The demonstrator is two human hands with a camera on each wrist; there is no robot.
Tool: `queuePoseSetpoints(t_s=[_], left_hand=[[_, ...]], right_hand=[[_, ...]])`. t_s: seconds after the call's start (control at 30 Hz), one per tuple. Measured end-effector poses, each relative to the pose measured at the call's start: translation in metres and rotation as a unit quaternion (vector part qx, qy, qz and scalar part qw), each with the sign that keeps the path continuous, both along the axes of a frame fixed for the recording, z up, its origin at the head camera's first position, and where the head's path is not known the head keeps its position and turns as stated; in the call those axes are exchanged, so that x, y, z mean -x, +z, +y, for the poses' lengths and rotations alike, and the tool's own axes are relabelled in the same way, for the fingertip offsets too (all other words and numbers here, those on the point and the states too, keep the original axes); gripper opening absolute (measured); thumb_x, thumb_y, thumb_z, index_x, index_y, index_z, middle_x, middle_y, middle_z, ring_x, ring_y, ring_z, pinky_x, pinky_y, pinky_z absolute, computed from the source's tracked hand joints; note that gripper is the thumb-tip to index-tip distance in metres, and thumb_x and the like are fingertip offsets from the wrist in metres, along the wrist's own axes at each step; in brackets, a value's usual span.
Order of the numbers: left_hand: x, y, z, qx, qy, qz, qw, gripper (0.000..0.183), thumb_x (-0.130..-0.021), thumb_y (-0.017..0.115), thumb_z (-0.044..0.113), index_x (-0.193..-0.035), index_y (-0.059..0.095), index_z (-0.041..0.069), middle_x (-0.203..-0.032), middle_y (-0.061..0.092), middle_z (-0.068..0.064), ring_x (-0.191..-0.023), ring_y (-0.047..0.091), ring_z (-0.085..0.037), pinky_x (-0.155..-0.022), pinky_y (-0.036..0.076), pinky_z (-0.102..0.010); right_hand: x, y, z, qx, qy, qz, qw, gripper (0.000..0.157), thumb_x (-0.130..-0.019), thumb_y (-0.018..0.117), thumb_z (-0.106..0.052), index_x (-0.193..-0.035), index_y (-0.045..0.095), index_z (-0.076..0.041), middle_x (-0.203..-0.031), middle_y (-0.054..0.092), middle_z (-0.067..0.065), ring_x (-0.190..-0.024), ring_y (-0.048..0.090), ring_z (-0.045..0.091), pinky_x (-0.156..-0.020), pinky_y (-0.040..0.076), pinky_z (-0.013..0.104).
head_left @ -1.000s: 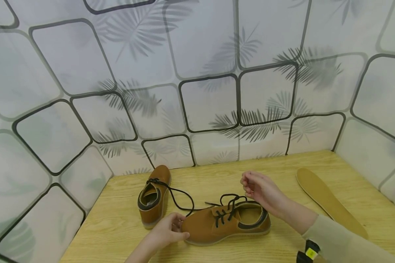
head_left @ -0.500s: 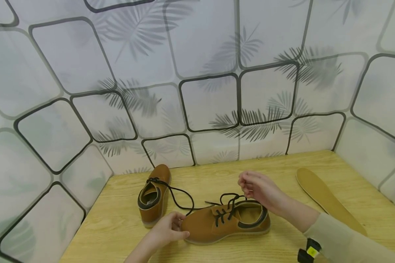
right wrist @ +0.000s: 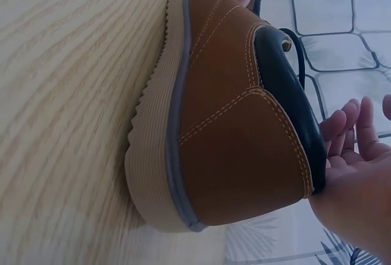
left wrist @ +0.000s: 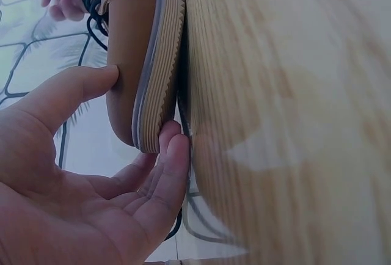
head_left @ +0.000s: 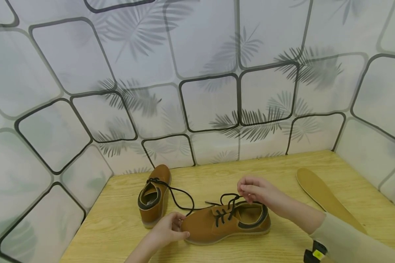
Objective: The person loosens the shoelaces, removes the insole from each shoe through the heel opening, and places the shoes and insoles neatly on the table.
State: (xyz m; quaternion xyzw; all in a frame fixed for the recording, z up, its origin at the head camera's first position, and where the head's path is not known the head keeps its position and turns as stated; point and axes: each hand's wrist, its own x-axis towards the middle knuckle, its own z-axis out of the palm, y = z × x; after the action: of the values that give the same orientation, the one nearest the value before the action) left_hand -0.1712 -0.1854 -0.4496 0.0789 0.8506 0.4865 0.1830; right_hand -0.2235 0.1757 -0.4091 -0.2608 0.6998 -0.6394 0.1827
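Observation:
A brown lace-up shoe (head_left: 200, 226) lies sole down on the wooden table, toe to the left. My left hand (head_left: 166, 231) grips its toe: in the left wrist view the thumb presses the upper while the fingers (left wrist: 174, 161) curl at the sole edge. Above the shoe's opening hovers my right hand (head_left: 260, 191), its fingers loosely bent and nothing seen between them. Its wrist is close by the dark padded collar (right wrist: 290, 106) in the right wrist view. Black laces (head_left: 221, 217) run through the eyelets, with a loop just left of the right hand.
A second brown shoe (head_left: 154, 197) stands at the back left, heel toward me, with a long black lace (head_left: 181, 190) trailing to the right. On the right lies a tan insole (head_left: 329, 201), partly behind the right sleeve. Patterned fabric walls (head_left: 214, 102) enclose the table (head_left: 102, 219).
My right hand has dropped slightly and turned, shifting a little left over the shoe opening. The left hand and both shoes stay put.

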Motion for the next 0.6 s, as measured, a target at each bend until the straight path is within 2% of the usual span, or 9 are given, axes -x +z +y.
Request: queuePoseSetpoints(t_s=[0.17,0.23,0.6], left_hand=[[0.0009,-0.0010,0.0000,0.002,0.002,-0.002,1.0000,0.043,-0.092,0.081,0.006,-0.128,0.061,-0.005,-0.106,0.063,-0.010,-0.090,0.060,-0.016,-0.075,0.054,-0.033],[0.0014,-0.0014,-0.0001,0.002,0.003,-0.003,1.0000,0.042,-0.092,0.081,0.006,-0.128,0.060,-0.004,-0.106,0.062,-0.010,-0.089,0.060,-0.017,-0.075,0.054,-0.033],[0.0030,-0.0024,-0.0014,-0.022,-0.003,-0.020,0.9996,0.042,-0.092,0.080,0.004,-0.127,0.058,-0.003,-0.108,0.064,-0.012,-0.092,0.061,-0.017,-0.079,0.054,-0.033]], right_hand=[[-0.0021,0.0002,0.0005,-0.034,0.014,0.050,0.998,0.027,-0.111,0.052,-0.016,-0.109,0.056,0.011,-0.089,0.059,-0.003,-0.073,0.053,0.007,-0.069,0.051,0.026],[-0.0036,0.0011,0.0003,-0.045,0.014,0.070,0.996,0.027,-0.111,0.053,-0.014,-0.109,0.056,0.012,-0.086,0.058,-0.001,-0.072,0.052,0.007,-0.068,0.051,0.026],[-0.0094,-0.0015,-0.0004,-0.088,0.024,0.140,0.986,0.014,-0.107,0.059,-0.006,-0.110,0.061,0.008,-0.092,0.062,0.013,-0.077,0.058,0.010,-0.066,0.055,0.027]])
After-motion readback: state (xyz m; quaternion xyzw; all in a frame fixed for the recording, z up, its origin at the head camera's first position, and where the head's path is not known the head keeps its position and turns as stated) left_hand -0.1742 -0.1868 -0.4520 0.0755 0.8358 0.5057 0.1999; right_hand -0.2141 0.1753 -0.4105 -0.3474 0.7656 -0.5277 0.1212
